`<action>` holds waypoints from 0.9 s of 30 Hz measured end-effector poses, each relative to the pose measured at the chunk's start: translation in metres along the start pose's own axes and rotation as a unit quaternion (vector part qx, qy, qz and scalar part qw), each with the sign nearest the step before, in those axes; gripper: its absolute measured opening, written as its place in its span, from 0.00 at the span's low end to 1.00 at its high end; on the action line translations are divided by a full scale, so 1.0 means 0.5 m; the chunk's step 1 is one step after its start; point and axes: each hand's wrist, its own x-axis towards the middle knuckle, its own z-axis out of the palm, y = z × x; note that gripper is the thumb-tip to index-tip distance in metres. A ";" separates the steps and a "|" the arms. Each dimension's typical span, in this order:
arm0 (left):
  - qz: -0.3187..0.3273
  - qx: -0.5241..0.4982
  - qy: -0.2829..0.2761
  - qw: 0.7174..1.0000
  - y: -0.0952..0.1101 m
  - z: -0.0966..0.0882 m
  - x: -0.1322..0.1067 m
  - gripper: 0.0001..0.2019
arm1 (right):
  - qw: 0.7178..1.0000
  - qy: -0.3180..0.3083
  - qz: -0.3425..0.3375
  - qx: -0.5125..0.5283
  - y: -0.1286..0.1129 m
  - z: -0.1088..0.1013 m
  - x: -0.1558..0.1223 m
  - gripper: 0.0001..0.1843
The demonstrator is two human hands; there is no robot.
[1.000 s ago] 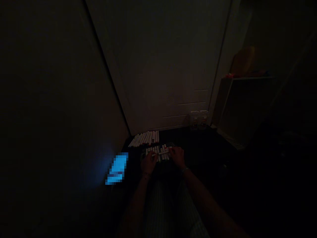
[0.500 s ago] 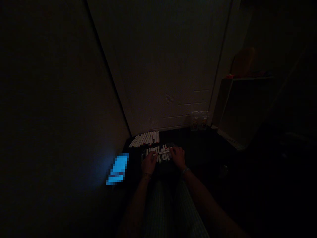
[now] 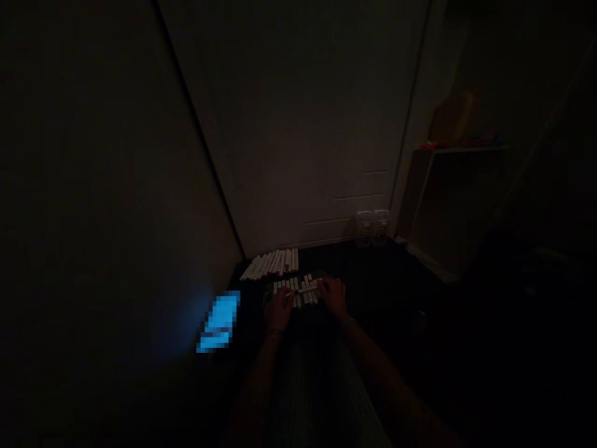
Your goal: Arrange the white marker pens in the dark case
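Observation:
The scene is very dark. A white marker (image 3: 308, 289) lies crosswise between my two hands, above a case (image 3: 267, 295) of upright-lying white markers (image 3: 282, 285). My right hand (image 3: 334, 296) pinches its right end. At the other end, the fingers of my left hand (image 3: 278, 310) are closed around a short white part, with a dark band beside it. Whether that part is a separate cap I cannot tell. Behind the case, several white markers (image 3: 275, 264) lie side by side in a row, some showing coloured ends.
Two clear plastic containers (image 3: 372, 229) stand against the wall at the back of the dark table (image 3: 373, 274). A glowing blue, pixelated screen (image 3: 221, 320) is at the left edge. To the right is a cabinet (image 3: 459, 199) with things on top.
The view has shifted slightly. Both hands stay over the case with the marker between them, with hardly any movement.

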 end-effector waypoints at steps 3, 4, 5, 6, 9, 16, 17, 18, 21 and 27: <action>-0.005 -0.001 -0.015 1.000 0.001 -0.002 -0.001 0.14 | 1.000 0.001 0.004 0.001 -0.001 -0.001 0.000 0.18; -0.008 0.000 -0.018 1.000 0.001 -0.003 -0.001 0.14 | 1.000 0.003 -0.001 0.002 -0.002 -0.002 0.000 0.18; -0.012 0.000 -0.020 1.000 0.001 -0.004 -0.001 0.14 | 1.000 0.005 -0.006 0.003 -0.002 -0.002 0.000 0.17; -0.016 -0.001 -0.021 1.000 0.002 -0.004 -0.002 0.14 | 1.000 0.005 -0.009 0.004 -0.002 -0.002 0.000 0.17; -0.032 -0.006 -0.020 0.999 0.002 -0.002 -0.001 0.13 | 1.000 0.000 -0.004 0.007 -0.002 -0.002 0.000 0.18; -0.055 -0.026 -0.011 0.998 -0.009 0.006 0.000 0.14 | 1.000 0.002 0.002 0.012 -0.005 -0.003 -0.003 0.18; -0.060 -0.028 -0.008 0.998 -0.012 0.007 0.001 0.15 | 1.000 0.002 -0.001 0.016 -0.006 -0.004 -0.003 0.19; -0.063 -0.031 -0.005 0.998 -0.014 0.008 0.001 0.15 | 1.000 0.001 -0.003 0.020 -0.007 -0.005 -0.004 0.19; -0.073 -0.041 0.005 0.997 -0.020 0.010 0.002 0.15 | 1.000 -0.009 -0.002 0.023 -0.010 -0.009 -0.005 0.20; -0.098 -0.058 -0.003 0.993 -0.024 0.015 0.005 0.16 | 0.999 -0.020 -0.025 -0.004 -0.014 -0.010 -0.005 0.20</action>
